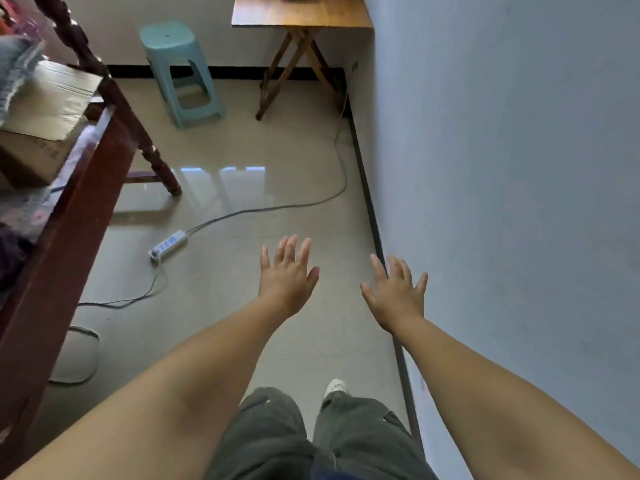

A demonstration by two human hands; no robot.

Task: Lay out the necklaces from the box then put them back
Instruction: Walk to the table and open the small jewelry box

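Observation:
Both my arms stretch out in front of me over a beige tiled floor. My left hand point(289, 273) is flat, palm down, fingers spread, holding nothing. My right hand point(396, 292) is the same, open and empty, close to the grey wall on the right. No necklaces and no jewellery box show in this view. A wooden folding table point(301, 12) stands far ahead against the back wall; a small grey item lies on its far edge, too cut off to identify.
A teal plastic stool point(181, 71) stands left of the folding table. A white power strip point(168, 244) and its cable point(277, 206) lie across the floor. A dark red wooden bed frame point(69, 209) with a cardboard box point(41, 129) fills the left side.

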